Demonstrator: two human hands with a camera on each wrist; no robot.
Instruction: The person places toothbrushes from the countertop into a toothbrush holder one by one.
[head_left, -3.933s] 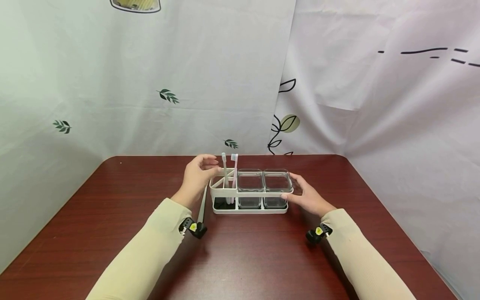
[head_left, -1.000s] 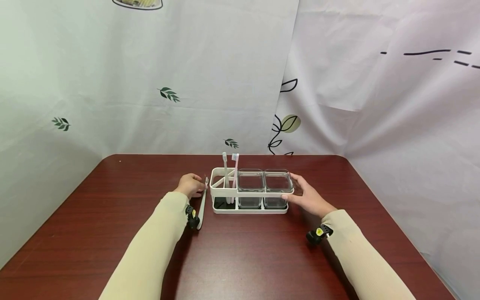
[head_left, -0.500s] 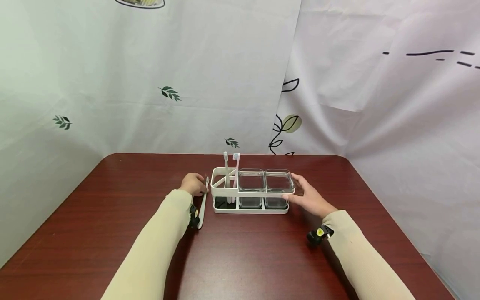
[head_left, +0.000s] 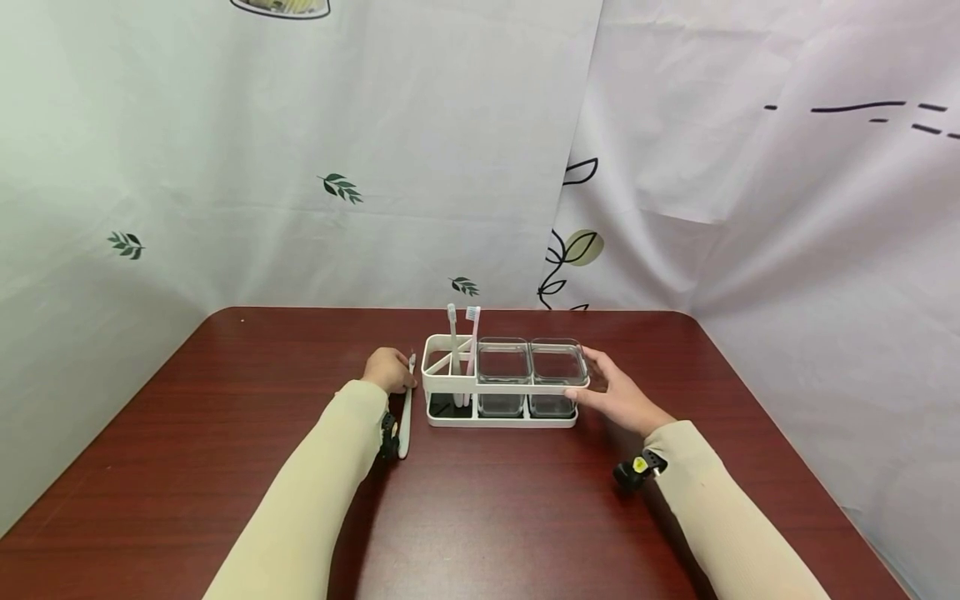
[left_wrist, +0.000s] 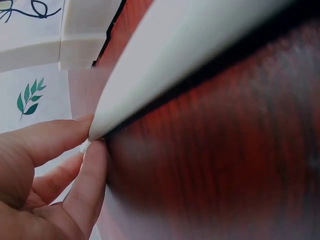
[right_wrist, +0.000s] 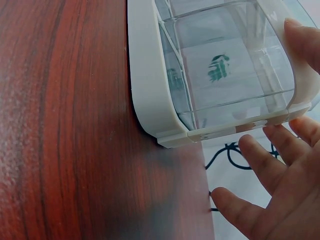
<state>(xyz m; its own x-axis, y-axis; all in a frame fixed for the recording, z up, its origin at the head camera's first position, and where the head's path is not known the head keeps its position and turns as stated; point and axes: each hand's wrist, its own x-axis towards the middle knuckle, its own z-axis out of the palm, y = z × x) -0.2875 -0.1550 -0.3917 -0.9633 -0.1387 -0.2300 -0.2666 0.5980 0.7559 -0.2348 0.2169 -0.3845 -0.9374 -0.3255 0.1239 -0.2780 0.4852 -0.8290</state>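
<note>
Loose brush (head_left: 405, 427): one, white, on the table just beside the rack's left end, apart from it. Thick handle end toward the person, bristle head away, set at a slight slant. A dark strip of shadow runs along the handle in the left wrist view; whether its full length touches the wood cannot be told.

Left hand (head_left: 387, 370): at the brush's far, narrow part, coming from the left. Thumb and a finger pinch it between their tips; a further finger shows behind, bent.

Rack (head_left: 504, 388): white, upright on the table, an upper rim above a lower tray. Left section crossed by a diagonal bar; dark lining in the base.

Right hand (head_left: 617, 397): grips the rack's right end, thumb on the front of the rim, fingers at the end and behind. In the right wrist view the lowest fingertip stands clear of the rack.

Rack contents: grey-white brush (head_left: 453, 333) and pink brush (head_left: 472, 337), both in the left section, heads up, near each other. Left cup (head_left: 503, 364) and right cup (head_left: 557, 365), clear, squarish, side by side in the remaining sections, mouths just above the rim.

Table (head_left: 480, 517): dark red-brown wood grain, rounded far corners.

Cloth (head_left: 420, 108): pale backdrop beyond the table, printed with green sprigs and black line drawings.

Sleeves (head_left: 300, 492): cream, one on each arm, each with a black wrist camera (head_left: 637, 467) at the cuff.
</note>
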